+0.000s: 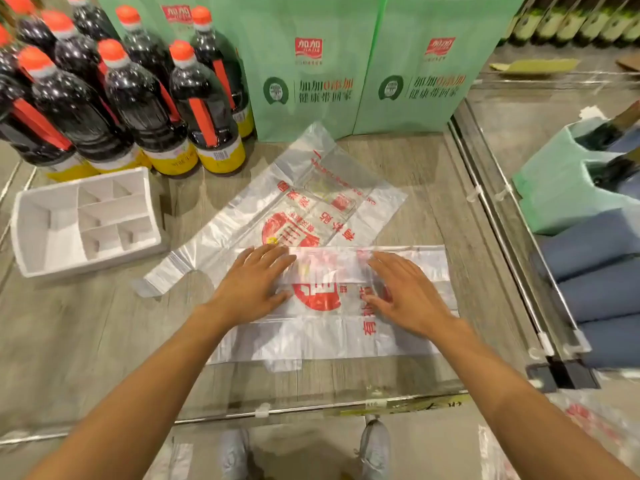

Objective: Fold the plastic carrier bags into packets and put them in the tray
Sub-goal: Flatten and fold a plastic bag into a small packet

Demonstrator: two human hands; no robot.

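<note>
A clear plastic carrier bag with red print (329, 303) lies flat near the front of the shelf, its far edge folded over toward me. My left hand (251, 285) presses flat on its left part, fingers straight. My right hand (405, 292) presses flat on its right part the same way. A second carrier bag of the same kind (311, 199) lies spread out behind, slanted, with a handle reaching left. The white foam tray (31, 237) with several compartments stands at the left and holds nothing.
Dark sauce bottles with orange caps (145, 109) stand at the back left. Two green paper bags (311, 71) stand behind the carrier bags. A metal rail (512, 237) bounds the shelf on the right, with blue and green goods beyond. More plastic bags (588, 434) lie low at the right.
</note>
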